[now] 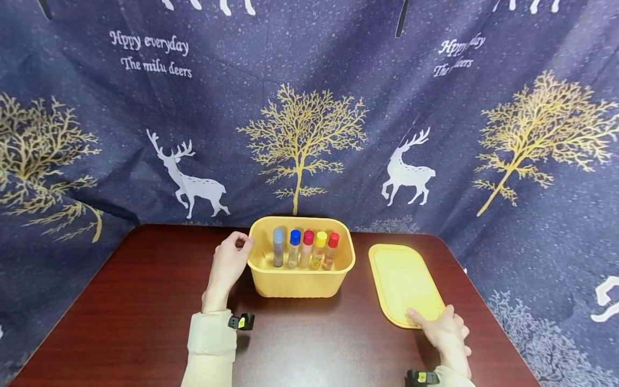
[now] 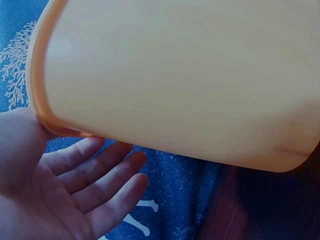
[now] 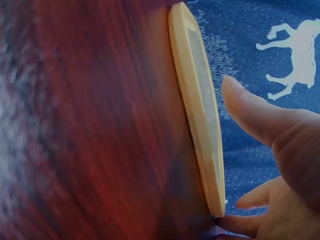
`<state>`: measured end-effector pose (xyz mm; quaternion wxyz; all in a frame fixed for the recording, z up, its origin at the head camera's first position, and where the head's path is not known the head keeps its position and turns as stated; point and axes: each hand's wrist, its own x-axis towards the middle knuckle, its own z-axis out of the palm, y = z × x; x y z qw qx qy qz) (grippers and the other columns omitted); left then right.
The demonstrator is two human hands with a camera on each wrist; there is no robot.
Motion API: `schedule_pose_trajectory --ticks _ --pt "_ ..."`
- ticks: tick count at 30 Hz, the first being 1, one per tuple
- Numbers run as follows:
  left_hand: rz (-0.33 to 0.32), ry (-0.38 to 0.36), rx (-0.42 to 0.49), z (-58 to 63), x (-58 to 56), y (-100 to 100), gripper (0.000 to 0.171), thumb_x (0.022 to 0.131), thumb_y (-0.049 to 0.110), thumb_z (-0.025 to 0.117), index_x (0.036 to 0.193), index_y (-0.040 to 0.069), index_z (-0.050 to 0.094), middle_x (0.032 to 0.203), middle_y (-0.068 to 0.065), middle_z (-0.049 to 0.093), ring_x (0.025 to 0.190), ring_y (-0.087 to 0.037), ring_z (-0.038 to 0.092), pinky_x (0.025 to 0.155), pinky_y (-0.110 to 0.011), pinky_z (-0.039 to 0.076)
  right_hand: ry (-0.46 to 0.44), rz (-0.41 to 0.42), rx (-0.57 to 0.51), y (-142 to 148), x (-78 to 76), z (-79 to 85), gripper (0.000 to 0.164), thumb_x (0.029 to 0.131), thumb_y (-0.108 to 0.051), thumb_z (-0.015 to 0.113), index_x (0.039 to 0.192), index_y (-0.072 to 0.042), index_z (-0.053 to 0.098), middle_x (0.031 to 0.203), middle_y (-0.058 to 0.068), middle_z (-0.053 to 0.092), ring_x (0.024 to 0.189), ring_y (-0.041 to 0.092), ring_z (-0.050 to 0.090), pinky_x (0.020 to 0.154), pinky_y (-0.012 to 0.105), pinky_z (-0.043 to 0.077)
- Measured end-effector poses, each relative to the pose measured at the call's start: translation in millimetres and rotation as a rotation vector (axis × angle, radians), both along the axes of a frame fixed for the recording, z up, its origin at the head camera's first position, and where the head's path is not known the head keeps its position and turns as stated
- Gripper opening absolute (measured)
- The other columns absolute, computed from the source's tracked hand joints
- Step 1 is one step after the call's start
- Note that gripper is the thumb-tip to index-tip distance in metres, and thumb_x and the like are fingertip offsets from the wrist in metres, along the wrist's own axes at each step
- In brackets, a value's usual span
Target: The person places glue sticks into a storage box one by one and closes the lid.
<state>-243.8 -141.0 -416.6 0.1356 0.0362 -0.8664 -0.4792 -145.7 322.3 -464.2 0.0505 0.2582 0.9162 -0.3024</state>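
Note:
A yellow plastic box (image 1: 300, 285) stands near the table's back edge. Inside it, a row of several small clear bottles (image 1: 307, 255) stands upright, with caps in light blue, blue, dark pink, yellow and red. My left hand (image 1: 230, 258) pinches the box's left rim with thumb and forefinger; in the left wrist view the other fingers (image 2: 115, 195) spread loosely beside the wall. To the right lies a flat yellow lid (image 1: 403, 279). At its near right corner is my right hand (image 1: 446, 329), thumb over the lid's face, fingertips at its edge in the right wrist view.
Dark red-brown wood makes up the tabletop (image 1: 145, 301). Behind it hangs a dark blue cloth (image 1: 213, 118) printed with white deer and golden trees. Each wrist wears a small black camera (image 1: 245, 321).

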Motion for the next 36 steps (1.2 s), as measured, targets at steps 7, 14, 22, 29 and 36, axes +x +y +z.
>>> schedule_pose_trajectory --ticks 7,14,22,29,36 --pt "-0.001 0.003 -0.021 3.0 0.6 0 0.025 0.098 0.030 0.058 0.102 0.007 0.065 0.095 -0.010 0.070 0.088 -0.026 0.064 0.076 -0.040 0.047 0.017 -0.057 0.001 -10 -6.6 -4.7 0.140 0.069 -0.075 0.069 0.148 0.012 -0.005 0.139 0.045 0.007 0.128 0.061 0.004 0.085 0.083 0.011" --pt "-0.006 0.016 -0.025 1.3 -0.1 1 0.024 0.098 0.029 0.059 0.102 0.007 0.065 0.095 -0.010 0.070 0.089 -0.026 0.064 0.078 -0.040 0.046 0.007 -0.051 0.014 -7 -11.1 -6.0 0.140 0.066 -0.072 0.074 0.147 0.014 0.000 0.137 0.044 0.008 0.127 0.060 0.005 0.083 0.082 0.015" --pt "-0.013 0.017 -0.026 0.2 0.5 1 0.024 0.099 0.029 0.058 0.102 0.007 0.065 0.096 -0.010 0.069 0.088 -0.026 0.063 0.077 -0.039 0.045 -0.043 0.048 0.031 9 -16.4 2.5 0.135 0.064 -0.073 0.075 0.138 0.020 0.011 0.123 0.048 0.015 0.119 0.064 0.012 0.084 0.082 0.023" --pt "-0.010 0.016 -0.024 0.2 1.1 0 0.023 0.099 0.028 0.058 0.102 0.006 0.064 0.095 -0.010 0.069 0.087 -0.026 0.063 0.076 -0.039 0.046 -0.088 0.061 0.050 18 -24.1 5.0 0.128 0.065 -0.072 0.075 0.130 0.023 0.020 0.115 0.046 0.023 0.114 0.064 0.022 0.084 0.078 0.029" --pt "-0.008 0.004 -0.023 0.2 0.9 0 0.023 0.099 0.029 0.058 0.103 0.007 0.064 0.096 -0.011 0.069 0.089 -0.026 0.063 0.078 -0.040 0.046 -0.094 0.082 0.048 23 -33.9 5.7 0.119 0.069 -0.067 0.075 0.125 0.024 0.023 0.121 0.051 0.031 0.114 0.067 0.029 0.088 0.074 0.031"
